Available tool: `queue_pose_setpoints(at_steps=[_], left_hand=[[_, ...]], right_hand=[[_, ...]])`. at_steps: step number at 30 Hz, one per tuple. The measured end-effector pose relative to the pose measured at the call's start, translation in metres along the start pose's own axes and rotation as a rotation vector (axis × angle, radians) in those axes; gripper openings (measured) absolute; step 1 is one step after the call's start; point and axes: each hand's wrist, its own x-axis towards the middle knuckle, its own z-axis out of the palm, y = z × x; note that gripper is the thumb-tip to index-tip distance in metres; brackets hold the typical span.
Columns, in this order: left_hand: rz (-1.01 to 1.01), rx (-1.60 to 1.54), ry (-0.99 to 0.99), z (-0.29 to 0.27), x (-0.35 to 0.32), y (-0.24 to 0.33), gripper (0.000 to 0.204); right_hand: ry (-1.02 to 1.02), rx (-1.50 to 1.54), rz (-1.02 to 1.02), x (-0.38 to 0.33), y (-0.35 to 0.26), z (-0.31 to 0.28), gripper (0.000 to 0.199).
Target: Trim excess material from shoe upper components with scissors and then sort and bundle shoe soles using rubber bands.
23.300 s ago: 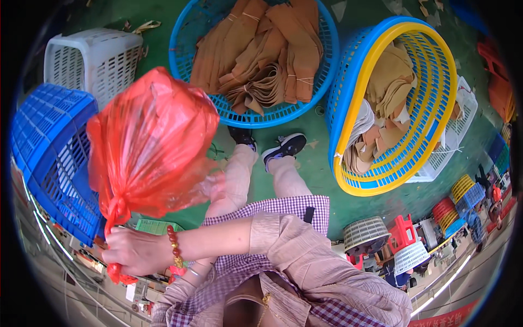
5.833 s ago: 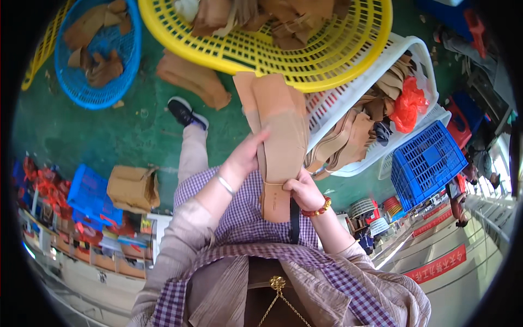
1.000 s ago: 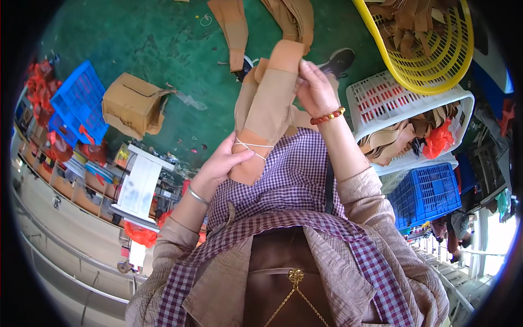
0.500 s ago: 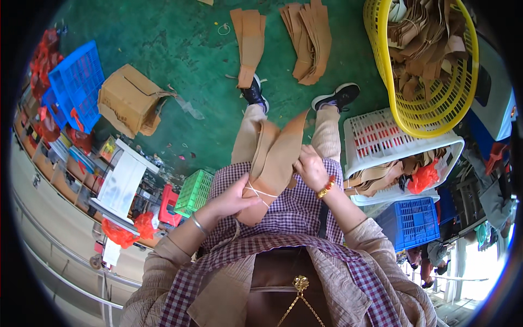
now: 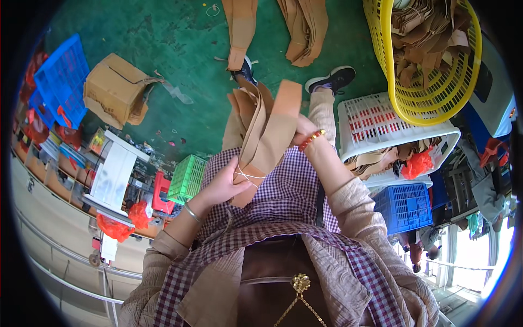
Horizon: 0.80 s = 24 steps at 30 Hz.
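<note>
Over my lap I hold a bundle of long tan leather-like strips point(image 5: 267, 143), bound near its lower end by a white string. My left hand point(image 5: 224, 184) grips that lower end, with thumb across the front by the string. My right hand point(image 5: 303, 129) is at the right edge of the bundle, its fingers partly hidden behind the strips. The upper ends of the strips fan apart, and one broad strip stands in front on the right. On the floor beyond my feet lie a narrow bundle point(image 5: 239, 30) and a thicker bundle point(image 5: 306, 32) of similar strips.
To the right stand a yellow basket point(image 5: 388, 60) full of strips, a white basket point(image 5: 362, 117) with more strips and a red bag, and a blue crate point(image 5: 404, 208). At left are a cardboard box point(image 5: 113, 90), a blue crate point(image 5: 61, 76), a green basket point(image 5: 188, 179) and a white stool point(image 5: 115, 171).
The bundle's upper strips have spread further apart. My right hand has moved up along its right edge, fingers now behind it. The whole view has shifted slightly.
</note>
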Motion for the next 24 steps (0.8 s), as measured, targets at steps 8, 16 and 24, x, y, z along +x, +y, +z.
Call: queue_pose_setpoints(at_steps=[8, 16, 24], left_hand=[[0.033, -0.199, 0.003, 0.004, 0.005, -0.017, 0.069], [-0.049, -0.606, -0.031, -0.006, 0.030, 0.006, 0.070], [0.236, -0.533, 0.132, -0.071, 0.088, 0.022, 0.071]], right_hand=[[0.080, -0.339, -0.484, 0.023, -0.003, -0.011, 0.018], [0.513, -0.617, -0.928, 0.033, -0.065, -0.013, 0.021], [0.427, -0.394, -0.895, 0.003, -0.056, -0.071, 0.020]])
